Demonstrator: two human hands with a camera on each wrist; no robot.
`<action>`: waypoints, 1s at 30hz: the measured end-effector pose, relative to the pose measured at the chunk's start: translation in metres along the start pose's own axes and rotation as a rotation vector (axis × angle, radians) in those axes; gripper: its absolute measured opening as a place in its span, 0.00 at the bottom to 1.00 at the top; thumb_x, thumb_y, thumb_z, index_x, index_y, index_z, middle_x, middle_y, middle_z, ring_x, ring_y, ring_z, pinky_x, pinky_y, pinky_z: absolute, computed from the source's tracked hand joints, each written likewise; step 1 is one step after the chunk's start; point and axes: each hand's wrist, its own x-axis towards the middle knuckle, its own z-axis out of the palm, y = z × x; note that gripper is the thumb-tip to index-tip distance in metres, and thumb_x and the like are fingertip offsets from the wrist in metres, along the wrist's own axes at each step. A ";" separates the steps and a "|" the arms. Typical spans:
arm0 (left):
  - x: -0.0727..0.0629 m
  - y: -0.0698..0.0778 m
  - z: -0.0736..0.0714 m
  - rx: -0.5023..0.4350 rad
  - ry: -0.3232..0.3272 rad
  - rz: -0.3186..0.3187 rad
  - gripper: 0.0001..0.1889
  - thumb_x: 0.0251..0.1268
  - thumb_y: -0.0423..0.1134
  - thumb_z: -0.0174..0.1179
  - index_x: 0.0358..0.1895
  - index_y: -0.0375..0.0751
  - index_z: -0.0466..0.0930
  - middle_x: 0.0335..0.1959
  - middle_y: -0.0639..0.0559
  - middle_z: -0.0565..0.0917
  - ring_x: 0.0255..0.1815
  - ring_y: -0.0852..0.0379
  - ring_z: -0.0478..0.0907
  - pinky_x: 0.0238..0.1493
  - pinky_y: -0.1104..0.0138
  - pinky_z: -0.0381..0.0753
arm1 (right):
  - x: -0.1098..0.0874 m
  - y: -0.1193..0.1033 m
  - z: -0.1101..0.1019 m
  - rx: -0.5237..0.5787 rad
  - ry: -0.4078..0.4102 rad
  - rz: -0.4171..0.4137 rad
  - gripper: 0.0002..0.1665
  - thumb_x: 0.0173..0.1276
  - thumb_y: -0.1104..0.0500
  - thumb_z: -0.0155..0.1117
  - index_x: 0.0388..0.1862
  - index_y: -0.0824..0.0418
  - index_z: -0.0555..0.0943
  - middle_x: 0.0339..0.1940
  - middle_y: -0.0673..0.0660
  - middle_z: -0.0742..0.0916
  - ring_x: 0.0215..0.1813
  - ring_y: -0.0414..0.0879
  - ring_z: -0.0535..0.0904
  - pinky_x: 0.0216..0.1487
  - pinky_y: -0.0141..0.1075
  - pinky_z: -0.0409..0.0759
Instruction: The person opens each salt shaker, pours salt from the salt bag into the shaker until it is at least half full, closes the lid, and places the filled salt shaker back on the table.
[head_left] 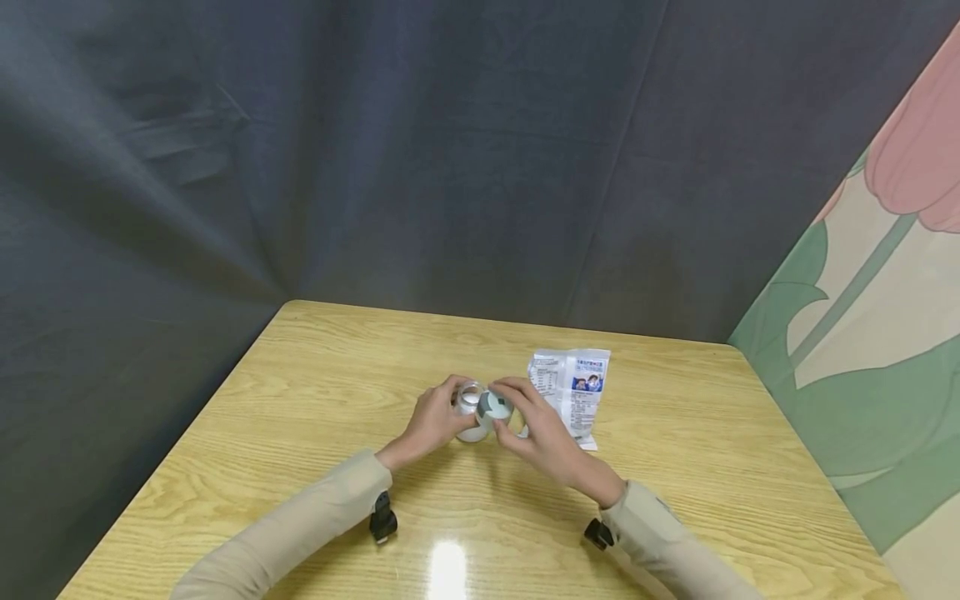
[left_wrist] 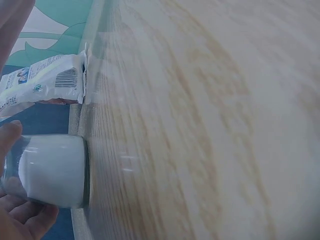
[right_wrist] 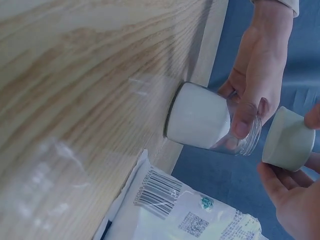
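A clear glass jar point(right_wrist: 200, 117), mostly filled with a white substance, stands upright on the table. My left hand point(head_left: 437, 417) grips it around the upper part, with the thumb across the glass below the threaded mouth. In my right hand point(head_left: 542, 429) is a pale green lid point(right_wrist: 289, 140), pinched between thumb and fingers. The lid is held beside the jar's open mouth, tilted and apart from it in the right wrist view. Just behind the right hand stands a white printed packet point(head_left: 577, 383).
The wooden table point(head_left: 337, 358) has a dark curtain point(head_left: 465, 167) along its back and left. At the right hangs a cloth with a tulip pattern point(head_left: 885, 333). A black strap device sits at each sleeve cuff.
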 end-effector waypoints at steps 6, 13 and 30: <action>0.000 0.000 -0.001 -0.003 0.004 0.006 0.27 0.58 0.34 0.73 0.60 0.33 0.74 0.53 0.40 0.83 0.52 0.45 0.82 0.51 0.53 0.85 | 0.006 0.004 0.004 0.013 0.023 0.007 0.29 0.67 0.65 0.66 0.67 0.67 0.72 0.65 0.62 0.76 0.63 0.54 0.75 0.63 0.44 0.78; 0.001 -0.002 0.000 0.016 -0.003 0.004 0.30 0.59 0.42 0.73 0.60 0.33 0.73 0.53 0.40 0.82 0.49 0.47 0.82 0.47 0.56 0.86 | 0.012 0.008 0.011 0.024 0.048 0.026 0.27 0.69 0.67 0.65 0.66 0.69 0.72 0.67 0.64 0.75 0.66 0.58 0.73 0.65 0.48 0.77; 0.002 -0.002 0.000 0.015 -0.009 0.006 0.29 0.62 0.45 0.70 0.60 0.31 0.72 0.50 0.40 0.83 0.47 0.49 0.83 0.43 0.58 0.86 | 0.026 0.014 0.023 0.031 -0.001 0.082 0.25 0.73 0.64 0.63 0.66 0.70 0.72 0.67 0.67 0.74 0.66 0.57 0.73 0.64 0.48 0.77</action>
